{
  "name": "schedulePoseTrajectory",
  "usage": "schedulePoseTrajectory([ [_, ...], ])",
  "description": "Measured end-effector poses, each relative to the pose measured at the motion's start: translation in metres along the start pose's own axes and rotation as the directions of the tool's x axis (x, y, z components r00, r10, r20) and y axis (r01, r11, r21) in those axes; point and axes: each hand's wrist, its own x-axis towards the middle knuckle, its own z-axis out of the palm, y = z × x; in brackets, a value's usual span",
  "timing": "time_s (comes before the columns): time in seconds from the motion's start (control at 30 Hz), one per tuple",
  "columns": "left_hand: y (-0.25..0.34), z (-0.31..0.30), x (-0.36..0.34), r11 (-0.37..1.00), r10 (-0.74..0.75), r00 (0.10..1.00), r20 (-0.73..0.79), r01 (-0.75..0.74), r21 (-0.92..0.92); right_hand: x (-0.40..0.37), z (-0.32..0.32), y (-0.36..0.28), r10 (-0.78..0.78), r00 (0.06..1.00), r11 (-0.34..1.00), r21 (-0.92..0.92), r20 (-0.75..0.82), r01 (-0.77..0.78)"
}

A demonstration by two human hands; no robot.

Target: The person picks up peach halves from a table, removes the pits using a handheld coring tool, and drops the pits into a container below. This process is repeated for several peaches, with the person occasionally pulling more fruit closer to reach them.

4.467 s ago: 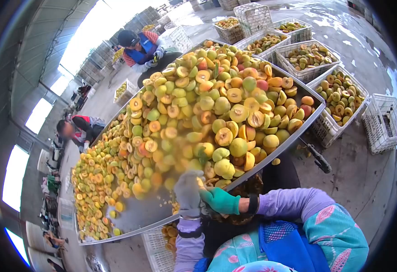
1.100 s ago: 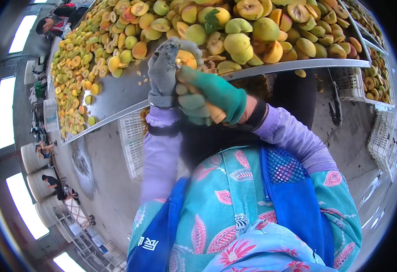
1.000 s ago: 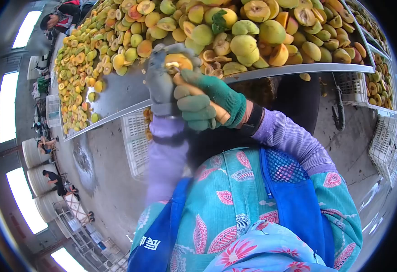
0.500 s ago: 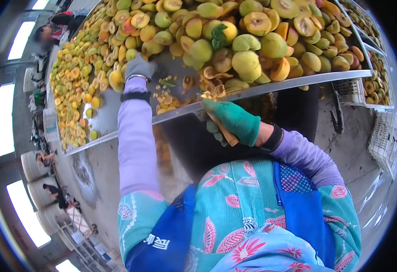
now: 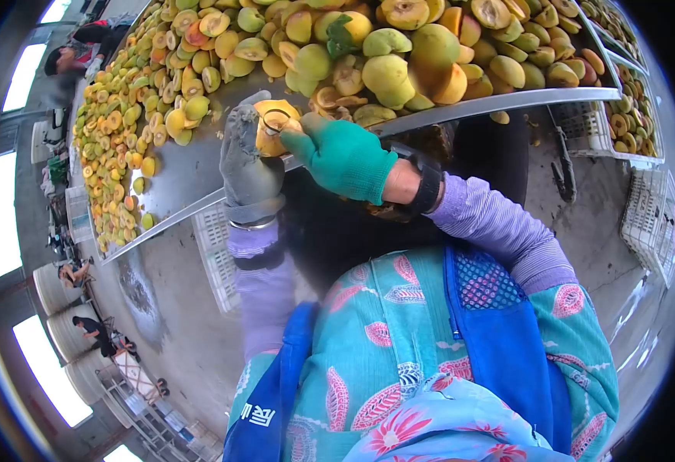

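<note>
My left hand (image 5: 249,158), in a grey glove, grips a yellow peach half (image 5: 269,137) with its cut face toward my right hand. My right hand (image 5: 349,158), in a green glove, is closed around a pitting tool whose handle is mostly hidden by the fingers. Its thin curved loop blade (image 5: 277,115) lies against the peach flesh. Both hands meet just above the front edge of a metal table (image 5: 179,185). Beyond them many halved peaches (image 5: 387,77) are heaped, cut faces pointing various ways.
The raised metal rim (image 5: 499,104) runs along the table's front. White plastic crates (image 5: 649,219) stand at the right, one filled with peach halves. Another crate (image 5: 216,250) is below the table at the left. Other people (image 5: 95,331) are farther off at the left.
My left hand has come back from the heap to the table's front edge with a peach half. My right hand has moved left and up, bringing the tool onto the fruit.
</note>
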Motion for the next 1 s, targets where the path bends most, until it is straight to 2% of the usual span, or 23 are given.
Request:
schedulePoseTrajectory([
  [0.03, 0.002, 0.005, 0.001, 0.999, 0.008, 1.000, -0.022, -0.006, 0.053, -0.003, -0.001, 0.000, 0.004, 1.000, 1.000, 0.010, -0.016, -0.004],
  [0.07, 0.002, 0.006, 0.001, 0.935, 0.139, 0.990, 0.036, -0.143, 0.323, -0.005, -0.001, 0.000, 0.009, 1.000, 1.000, 0.022, -0.028, -0.008],
  [0.1, 0.002, 0.007, 0.002, 0.783, 0.267, 0.959, 0.093, -0.272, 0.559, -0.007, -0.002, 0.000, 0.012, 0.999, 0.999, 0.033, -0.038, -0.011],
  [0.17, 0.010, 0.011, 0.001, 0.537, 0.367, 0.916, 0.164, -0.352, 0.767, -0.008, 0.000, 0.006, -0.054, 0.998, 0.998, -0.042, -0.031, 0.052],
  [0.27, 0.000, 0.007, 0.004, 0.542, 0.501, 0.858, 0.108, -0.409, 0.734, -0.012, 0.004, 0.013, -0.157, 0.988, 0.980, -0.122, 0.005, 0.157],
  [0.3, 0.001, 0.012, 0.007, 0.753, 0.401, 0.916, -0.036, -0.307, 0.583, -0.011, 0.004, 0.015, -0.193, 0.981, 0.970, -0.147, 0.014, 0.193],
  [0.33, 0.003, 0.021, 0.009, 0.906, 0.260, 0.954, -0.148, -0.187, 0.380, -0.009, 0.005, 0.014, -0.058, 0.998, 0.998, -0.031, 0.003, 0.058],
  [0.37, 0.003, 0.029, 0.009, 0.988, 0.083, 0.972, -0.220, -0.052, 0.144, -0.010, 0.010, 0.010, 0.085, 0.996, 0.992, 0.090, 0.008, -0.085],
  [0.4, 0.000, 0.035, 0.011, 0.955, 0.175, 0.957, -0.232, -0.107, 0.277, -0.009, 0.013, 0.007, 0.218, 0.976, 0.954, 0.205, 0.022, -0.218],
  [0.43, -0.003, 0.041, 0.013, 0.901, 0.264, 0.934, -0.242, -0.150, 0.407, -0.010, 0.020, 0.008, 0.188, 0.981, 0.958, 0.228, -0.047, -0.172],
  [0.5, -0.005, 0.050, 0.014, 0.901, 0.312, 0.915, -0.257, -0.199, 0.385, -0.012, 0.027, 0.006, 0.214, 0.962, 0.926, 0.347, -0.168, -0.145],
  [0.53, -0.007, 0.050, 0.014, 0.913, 0.291, 0.920, -0.263, -0.185, 0.363, -0.010, 0.017, -0.002, 0.333, 0.943, 0.844, 0.448, -0.005, -0.296],
  [0.6, -0.008, 0.042, 0.016, 0.954, 0.204, 0.953, -0.226, -0.141, 0.264, -0.005, -0.013, -0.022, 0.473, 0.813, 0.603, 0.547, 0.340, -0.580],
  [0.63, -0.006, 0.037, 0.017, 0.970, 0.162, 0.965, -0.209, -0.116, 0.213, -0.003, -0.022, -0.029, 0.470, 0.780, 0.535, 0.570, 0.413, -0.624],
  [0.7, 0.016, 0.025, 0.020, 0.995, -0.017, 1.000, -0.013, 0.018, 0.097, -0.001, -0.033, -0.037, 0.441, 0.701, 0.394, 0.581, 0.560, -0.712],
  [0.73, 0.023, 0.021, 0.022, 0.994, -0.098, 0.991, 0.094, 0.093, 0.053, 0.000, -0.029, -0.038, 0.412, 0.729, 0.373, 0.629, 0.546, -0.682],
  [0.8, 0.018, 0.021, 0.023, 0.988, -0.084, 0.996, 0.002, 0.083, 0.131, -0.001, -0.011, -0.036, 0.347, 0.782, 0.318, 0.719, 0.518, -0.618],
  [0.83, 0.014, 0.021, 0.025, 0.983, -0.071, 0.997, -0.044, 0.077, 0.169, -0.001, -0.006, -0.031, 0.228, 0.743, 0.053, 0.754, 0.630, -0.655],
  [0.87, 0.010, 0.020, 0.027, 0.997, -0.075, 0.997, -0.001, 0.075, 0.037, 0.000, -0.005, -0.023, 0.082, 0.713, -0.209, 0.712, 0.696, -0.670],
  [0.9, 0.008, 0.020, 0.030, 0.992, -0.078, 0.996, 0.043, 0.082, -0.096, -0.001, -0.008, -0.018, -0.076, 0.691, -0.444, 0.596, 0.719, -0.669],
  [0.93, 0.007, 0.022, 0.029, 0.989, -0.086, 0.993, 0.080, 0.094, -0.110, -0.004, -0.011, -0.019, -0.001, 0.709, -0.302, 0.675, 0.706, -0.673],
  [0.97, 0.008, 0.024, 0.027, 0.986, -0.096, 0.989, 0.113, 0.109, -0.123, -0.006, -0.009, -0.018, 0.043, 0.729, -0.228, 0.717, 0.683, -0.659],
  [1.0, 0.009, 0.025, 0.026, 0.994, -0.095, 0.988, 0.121, 0.101, -0.043, -0.009, -0.005, -0.018, 0.083, 0.745, -0.154, 0.747, 0.662, -0.646],
])
